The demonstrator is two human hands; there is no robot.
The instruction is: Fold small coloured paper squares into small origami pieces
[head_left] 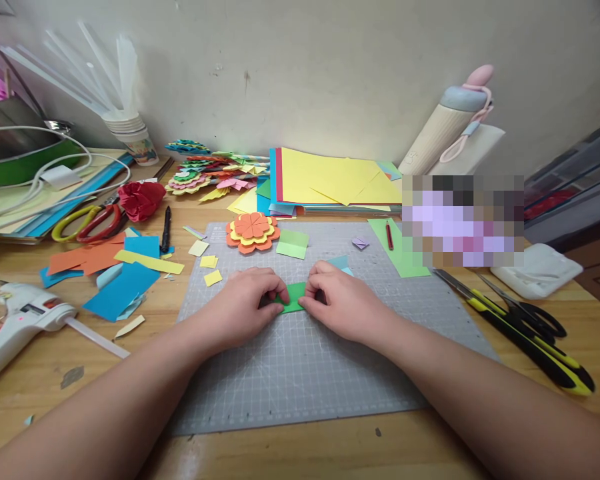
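Head view, green paper (293, 297): lies flat on the gray cutting mat (300, 380), a little back of the mat's middle. Its long axis runs left to right, and each end is hidden under fingers.
Left hand (245, 303): fingertips are closed on the paper's left end and press it to the mat.
Right hand (343, 303): thumb and forefinger are pinched on the paper's right end.
Open room: the near half of the mat is bare down to its front edge, which sits close to the table's edge.
Behind the hands: an orange paper flower (253, 232), a light green folded sheet (292, 244) and yellow scraps (209, 262) lie on the mat's far part.
Right side: black and yellow scissors (525, 327) lie just off the mat's right edge.
Left side: a glue gun (25, 319) lies well apart from the mat.
Container: a paper cup (139, 143) by the wall holds clear sticks (105, 67) that fan upward.
Back wall: a stack of coloured paper (330, 179) lies flat.
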